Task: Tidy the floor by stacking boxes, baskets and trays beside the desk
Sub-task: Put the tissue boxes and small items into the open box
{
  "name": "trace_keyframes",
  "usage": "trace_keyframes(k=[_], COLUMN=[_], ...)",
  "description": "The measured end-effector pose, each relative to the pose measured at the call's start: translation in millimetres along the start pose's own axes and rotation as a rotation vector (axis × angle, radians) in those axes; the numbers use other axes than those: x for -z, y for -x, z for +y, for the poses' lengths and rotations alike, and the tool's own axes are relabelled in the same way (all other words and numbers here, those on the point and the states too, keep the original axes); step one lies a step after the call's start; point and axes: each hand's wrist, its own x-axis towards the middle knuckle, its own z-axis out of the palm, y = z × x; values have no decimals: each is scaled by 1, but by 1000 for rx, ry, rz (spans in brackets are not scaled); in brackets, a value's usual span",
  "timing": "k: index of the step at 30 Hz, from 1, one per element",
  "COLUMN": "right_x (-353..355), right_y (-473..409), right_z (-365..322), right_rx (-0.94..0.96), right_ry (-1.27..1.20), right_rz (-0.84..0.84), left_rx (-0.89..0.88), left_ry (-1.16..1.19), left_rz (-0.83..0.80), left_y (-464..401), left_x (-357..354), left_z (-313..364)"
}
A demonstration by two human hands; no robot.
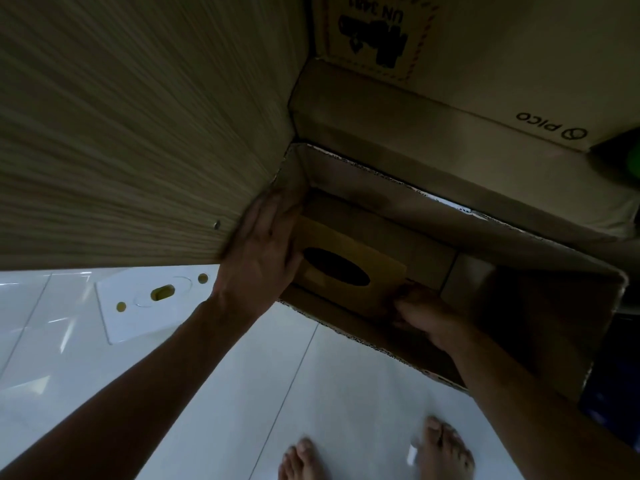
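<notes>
Both hands are down in the open cardboard box (519, 306) beside the desk. Far left, a white plate with holes (138, 306) lies flat on the tiled floor (311, 393), just in front of the wood-grain desk panel (138, 133). Left hand (263, 258), fingers straight, presses flat on the left edge of a small brown box with an oval hole (346, 271), which sits inside the big box. Right hand (426, 317) pinches that small box's near right corner, fingers curled. Behind, another carton (485, 64) sits against the desk. Bare feet (443, 448) stand on the tiles below.
</notes>
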Motion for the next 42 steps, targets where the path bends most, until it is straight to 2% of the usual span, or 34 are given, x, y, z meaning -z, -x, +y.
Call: trace_keyframes(k=[3,12,15,17,19,21,23,24,25,26,27,29,38,42], right_x=[-3,3,11,17,24,31,37,40,41,42,43,44,19,-3], right_y=[1,18,40,56,76,100,124,135,150,162,174,194,290,331], right_z=[0,-3,-5,-3,-2,2,6,6,3,3,6,3,-50,-79], right_rx=[23,101,174,257,315,400,511,514,459,442,370,355,543,610], right_ry=[158,291,386,455,437,346,309,260,200,275,312,341,403,477], right_rz=[19,48,135,119,93,185,118,64,81,125,56,-30,-149,-179], left_rx=[-1,-45,50,105,134,166,191,197,197,200,207,214,228,296], left_ry=[-42,-73,46,123,168,239,263,267,276,291,299,307,376,410], left_rz=[-45,-177,-187,-207,-257,-298,-329,-342,-348,-356,-365,-380,-414,-370], left_y=[4,5,11,19,32,46,62,70,79,88,96,112,166,192], left_x=[-1,4,15,23,34,46,61,70,79,87,96,112,181,217], left_z=[5,7,15,23,31,39,50,56,63,70,77,89,106,95])
